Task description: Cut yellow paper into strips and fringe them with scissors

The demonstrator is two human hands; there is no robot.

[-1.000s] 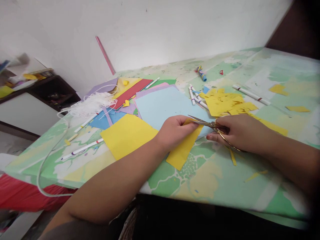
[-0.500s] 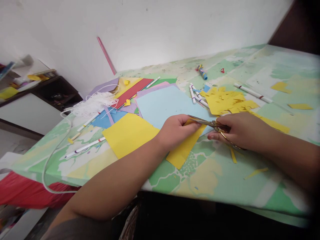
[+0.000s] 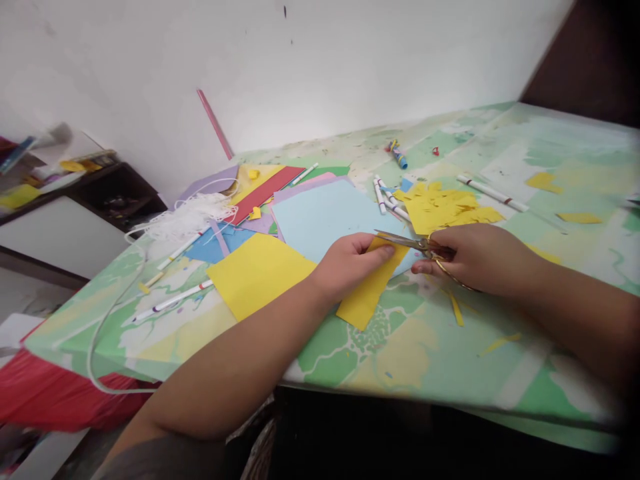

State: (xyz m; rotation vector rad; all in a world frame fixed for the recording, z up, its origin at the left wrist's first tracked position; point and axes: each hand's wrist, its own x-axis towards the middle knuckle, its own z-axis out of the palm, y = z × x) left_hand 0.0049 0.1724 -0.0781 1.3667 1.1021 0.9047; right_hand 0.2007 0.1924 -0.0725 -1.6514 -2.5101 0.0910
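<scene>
My left hand (image 3: 350, 265) pinches a strip of yellow paper (image 3: 367, 293) near its upper end, thumb on top. In my right hand (image 3: 475, 257) is a pair of scissors (image 3: 423, 244) with gold-coloured handles, the fingers closed round the loops. The blades point left and lie across the top of the strip, close to my left thumb. Behind the scissors lies a piece of yellow paper cut into a fringe (image 3: 440, 207). A larger yellow sheet (image 3: 263, 275) rests left of my left hand, and light blue paper (image 3: 320, 213) lies beyond it.
White markers (image 3: 493, 193) lie at the right, with several more behind the blue paper. White string (image 3: 193, 217) is heaped at the left beside a red strip (image 3: 270, 193). Yellow scraps (image 3: 456, 310) are scattered near my right hand. A blue crayon-like stick (image 3: 399, 155) lies farther back.
The view has shifted slightly. Both hands keep their holds, and the scissor blades look a little more apart at the top of the yellow strip.
</scene>
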